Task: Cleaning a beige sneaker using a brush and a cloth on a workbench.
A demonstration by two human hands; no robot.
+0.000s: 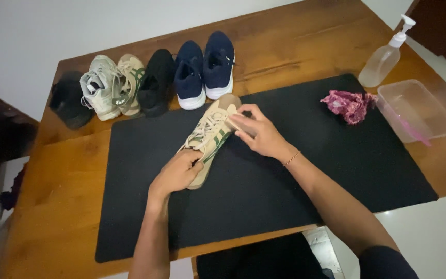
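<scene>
At frame centre, your left hand (177,173) grips the beige lace-up sneaker (210,135) at its toe, your right hand (258,133) pinches the heel; it looks light and pliable, so hold the firmer sole edges.

left hand (177,173) gripping, right hand (258,133) pinching

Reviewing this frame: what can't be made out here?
Head view only:
- The beige shoe: its toe is covered by the left hand, its heel by the right hand.
- The clear tub: contents are too faint to identify.
- The dark shoe at the row's left end is too dark for detail.
</scene>
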